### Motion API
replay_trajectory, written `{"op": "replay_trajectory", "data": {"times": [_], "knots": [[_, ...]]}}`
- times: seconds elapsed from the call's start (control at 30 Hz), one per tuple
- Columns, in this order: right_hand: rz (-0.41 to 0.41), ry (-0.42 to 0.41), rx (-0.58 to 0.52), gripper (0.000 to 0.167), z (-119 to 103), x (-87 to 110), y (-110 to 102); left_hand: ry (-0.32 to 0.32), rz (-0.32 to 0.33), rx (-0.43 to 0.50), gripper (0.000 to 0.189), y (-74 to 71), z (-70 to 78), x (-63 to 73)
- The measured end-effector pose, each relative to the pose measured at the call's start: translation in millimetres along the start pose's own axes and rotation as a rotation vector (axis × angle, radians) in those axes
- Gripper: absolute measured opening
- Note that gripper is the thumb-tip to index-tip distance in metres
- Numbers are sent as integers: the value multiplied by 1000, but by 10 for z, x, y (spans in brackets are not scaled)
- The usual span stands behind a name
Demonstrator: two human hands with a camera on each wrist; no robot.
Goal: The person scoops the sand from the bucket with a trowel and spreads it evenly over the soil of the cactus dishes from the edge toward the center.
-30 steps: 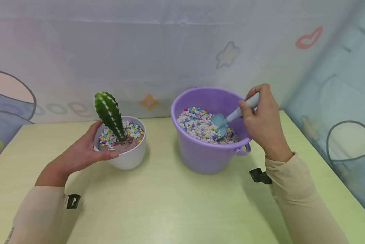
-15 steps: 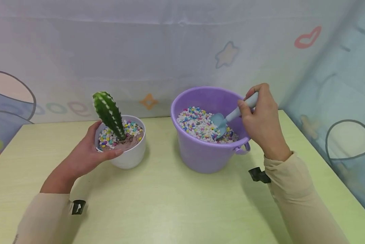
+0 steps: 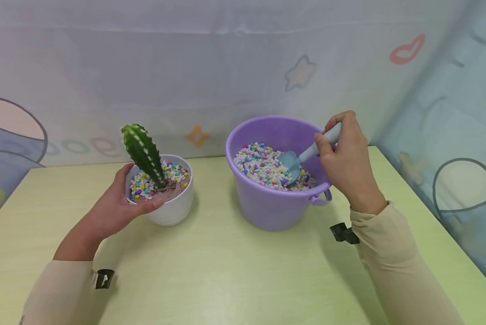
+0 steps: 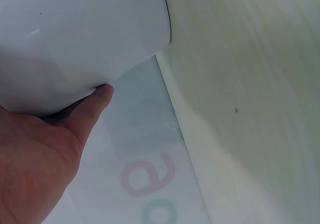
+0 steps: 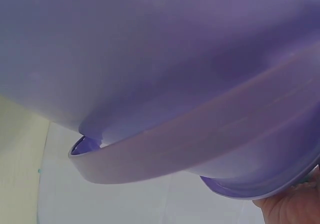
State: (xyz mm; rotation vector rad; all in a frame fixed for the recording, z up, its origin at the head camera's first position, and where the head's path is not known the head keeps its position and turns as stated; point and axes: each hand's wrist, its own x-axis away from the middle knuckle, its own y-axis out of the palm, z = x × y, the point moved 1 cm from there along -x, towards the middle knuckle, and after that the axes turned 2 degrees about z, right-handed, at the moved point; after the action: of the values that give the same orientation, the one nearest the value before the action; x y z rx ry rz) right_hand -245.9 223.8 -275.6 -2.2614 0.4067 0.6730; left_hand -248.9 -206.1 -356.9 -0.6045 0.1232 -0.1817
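A white flowerpot [image 3: 171, 212] stands at the left in the head view, holding brown soil, colourful pebbles and a green cactus [image 3: 142, 151] that leans left. My left hand [image 3: 110, 207] grips its left side, thumb along the near rim and fingers behind the pot; the left wrist view shows a finger against the pot wall [image 4: 90, 39]. My right hand [image 3: 346, 162] holds the handle of a light blue scoop [image 3: 307, 153]. The scoop's blade lies on the multicoloured pebbles [image 3: 263, 171] inside a purple bucket [image 3: 271, 210]. From the right wrist, the bucket's outer wall hides most of that hand.
Both containers stand on a pale yellow-green table [image 3: 226, 271], apart from each other. The bucket's handle [image 5: 200, 139] hangs along its outside. A printed cloth backdrop [image 3: 178, 81] rises behind the table, and another blue one [image 3: 466, 135] borders the right side.
My left hand has shifted slightly to the right, its thumb reaching further along the pot's near rim. The right hand and scoop have hardly moved.
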Motion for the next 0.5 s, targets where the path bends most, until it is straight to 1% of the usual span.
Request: {"op": "replay_trajectory", "data": {"times": [0.23, 0.5], "knots": [[15, -23, 8, 23, -11, -3, -1, -6, 5, -15, 110, -14, -4, 1], [9, -5, -3, 22, -28, 19, 4, -1, 1, -9, 109, -11, -11, -7]]}}
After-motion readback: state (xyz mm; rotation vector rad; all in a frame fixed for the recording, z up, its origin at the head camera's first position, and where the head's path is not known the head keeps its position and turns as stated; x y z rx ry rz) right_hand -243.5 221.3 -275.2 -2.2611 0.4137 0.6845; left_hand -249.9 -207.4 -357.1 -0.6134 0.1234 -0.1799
